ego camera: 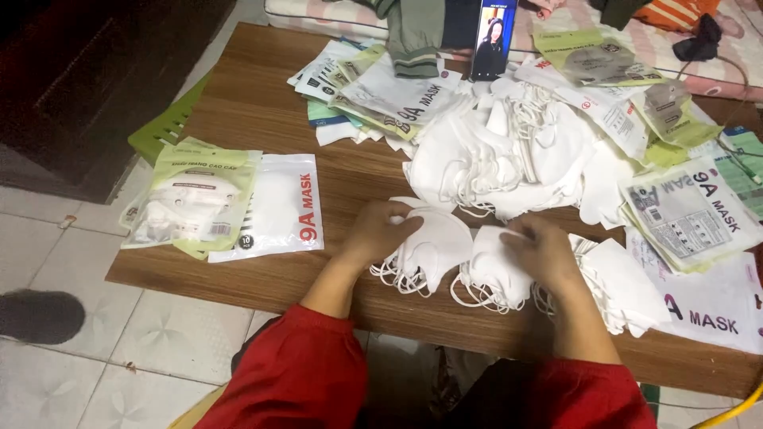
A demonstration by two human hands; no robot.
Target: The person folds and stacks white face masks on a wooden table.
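A: Report the work surface.
B: A brown wooden table (262, 111) stands on a pale tiled floor (48, 254). A bed with a patterned cover (739, 48) runs along its far edge.

A: Largest item on it?
B: A loose heap of white face masks (509, 159), centre-right. Flat printed mask pouches (381, 87) lie fanned behind it; further pouches (691, 214) are stacked at the right edge.

A: Left section?
B: Two filled packs: a green-and-white pack (191, 199) overlapping a white pack with red print (278, 206).

A: Hand positions?
B: Both at the near edge, sleeves red. The left hand (380, 232) lies on a small stack of folded white masks (433, 246), fingers curled over its upper edge, gripping it. The right hand (544, 253) presses a second mask stack (489, 274), fingers bent onto it. The two stacks touch, ear loops hanging at the table edge.

A: Smaller items?
B: A phone (493, 36) stands upright at the far edge, screen lit. A dark shoe (40, 316) rests on the floor, left.
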